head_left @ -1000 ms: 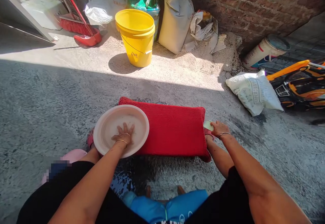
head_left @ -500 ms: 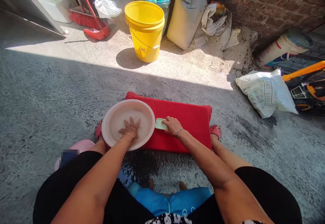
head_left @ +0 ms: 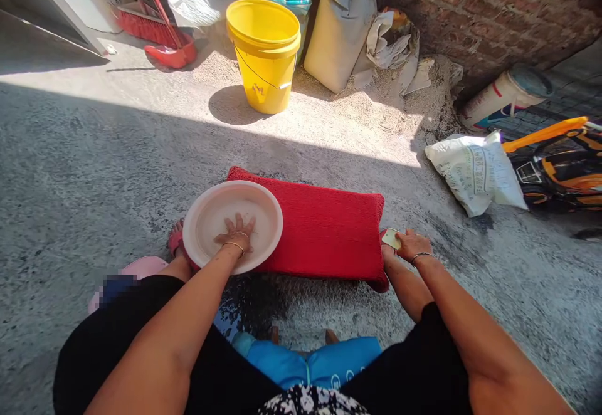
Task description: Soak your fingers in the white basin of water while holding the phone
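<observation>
My left hand is spread open inside a pale pink basin, its fingers apart in the cloudy water. The basin stands on the left end of a folded red towel-like cloth. Past the cloth's right end, above my right foot, my right hand is closed on a small, flat, pale green rectangular thing with rounded corners. Its exact kind does not show clearly.
A yellow bucket stands ahead on the sunlit concrete. Sacks and spilled grain lie along the brick wall. At right are a white bag and an orange-and-black machine. A red broom and dustpan stand at left.
My right hand has moved right with the pale green thing, from beside the basin to past the cloth's right end. My left hand stays spread in the basin.
</observation>
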